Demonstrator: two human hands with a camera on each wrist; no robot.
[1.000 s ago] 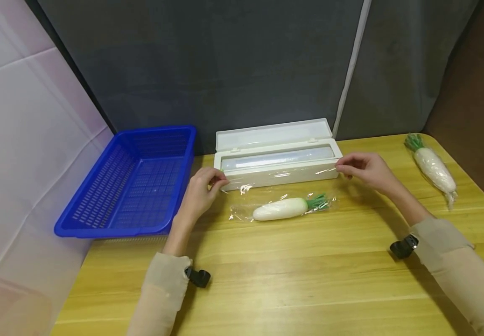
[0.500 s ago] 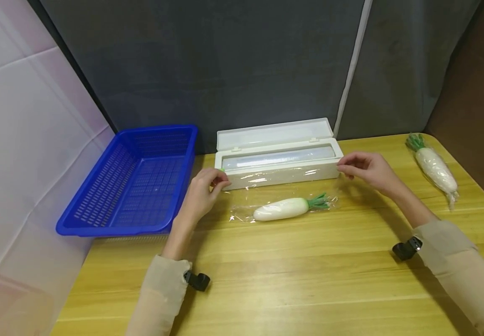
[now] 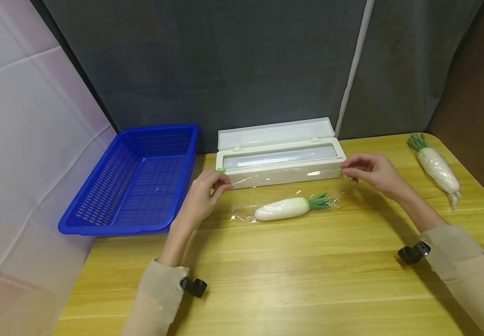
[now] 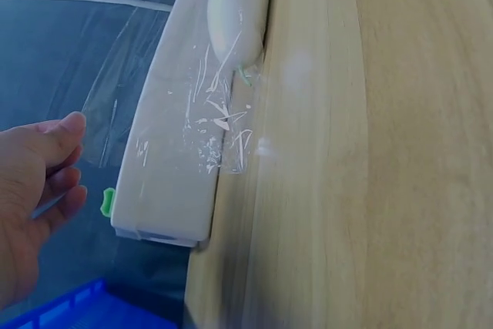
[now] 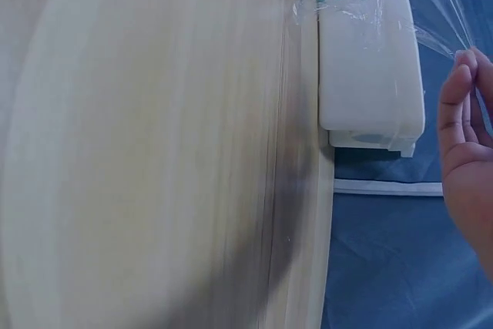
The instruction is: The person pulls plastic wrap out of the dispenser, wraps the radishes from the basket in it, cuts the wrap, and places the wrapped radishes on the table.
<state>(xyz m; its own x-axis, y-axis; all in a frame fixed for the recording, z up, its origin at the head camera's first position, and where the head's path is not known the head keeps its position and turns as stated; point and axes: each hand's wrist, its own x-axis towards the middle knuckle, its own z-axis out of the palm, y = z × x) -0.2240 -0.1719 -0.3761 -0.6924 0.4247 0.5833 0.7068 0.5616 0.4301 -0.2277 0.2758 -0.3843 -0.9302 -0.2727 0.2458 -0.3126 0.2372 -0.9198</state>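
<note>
My left hand [image 3: 204, 193] and right hand [image 3: 374, 172] each pinch one end of a sheet of clear cling film [image 5: 443, 17], stretched between them along the front of a white cling film box [image 3: 285, 177]. The box's lid [image 3: 275, 133] stands up, and a film roll [image 3: 281, 158] shows inside. A small green slider [image 3: 222, 170] sits at the box's left end, just above my left fingertips. Before the box, on the table, lies a white radish [image 3: 281, 209] with green stems, on clear film spread under and around it.
A blue plastic basket [image 3: 117, 230] stands at the left. Another radish [image 3: 437, 169], wrapped in film, lies near the table's right edge. A dark grey curtain [image 3: 233, 65] hangs behind the wooden table [image 3: 284, 280].
Both hands have shifted only slightly, the left a little lower, the right a touch to the right. More of the green slider shows above the left fingertips. The radishes stay in place.
</note>
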